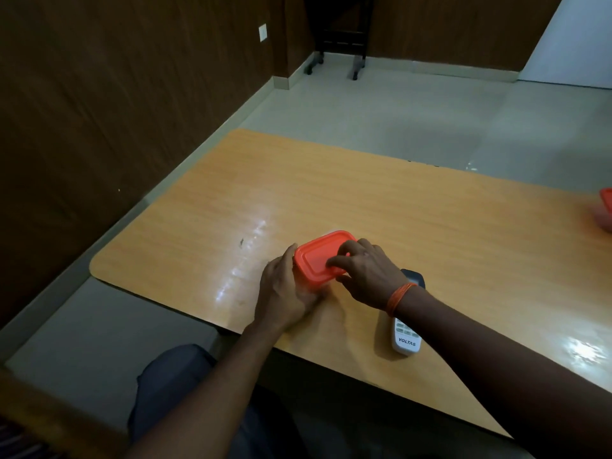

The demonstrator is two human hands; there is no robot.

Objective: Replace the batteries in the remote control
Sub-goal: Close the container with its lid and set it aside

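One remote [406,336] lies flat on the table [381,200], buttons up, near the table's front edge; the word VOLTAS is legible on its white lower end. Its dark upper end is partly hidden behind the right wrist.

One box [323,261] with an orange lid stands on the table just left of the remote, apart from it. The left hand [284,293] wraps the box's left side, palm and fingers closed against the wall. The right hand [367,276] rests on the lid, fingers curled, their tips pressing the lid's right edge. An orange thread band [399,298] circles the right wrist.

A second orange-lidded object [606,207] sits at the table's far right, well apart from the remote and cut off by the frame edge; what it is cannot be told for certain.

The table is glossy light wood with rounded corners. Around it: pale tiled floor [381,107], dark wood-panelled walls [116,94], one white wall plate [263,32], and one dark wheeled stand [341,38] at the far wall.
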